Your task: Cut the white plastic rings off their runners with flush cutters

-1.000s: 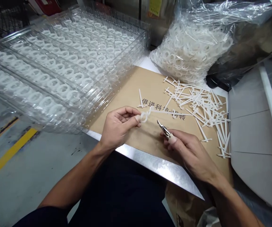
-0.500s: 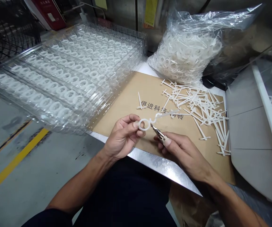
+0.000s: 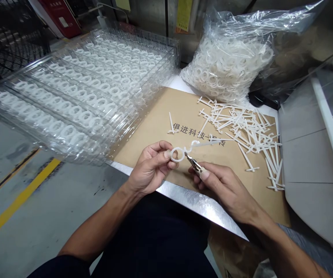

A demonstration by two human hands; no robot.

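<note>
My left hand (image 3: 151, 168) pinches a white plastic ring part (image 3: 177, 155) between thumb and fingers, and its thin stem (image 3: 203, 144) runs to the right over the cardboard. My right hand (image 3: 224, 190) holds small metal-jawed side cutters (image 3: 193, 163), their tips just right of the ring and apart from it. Beyond the hands lies a loose heap of white plastic sprue pieces (image 3: 243, 129). One separate piece (image 3: 171, 123) lies left of that heap.
Stacked clear plastic trays (image 3: 76, 96) full of white rings stand to the left. A clear bag of white parts (image 3: 224, 65) sits behind the kraft cardboard sheet (image 3: 146, 139), which lies on a steel table (image 3: 195, 200). A grey panel (image 3: 308, 166) is at right.
The ring has turned to face me, with its hole now open to view. Both hands and the cutters sit further left than a second ago, and the view has shifted slightly.
</note>
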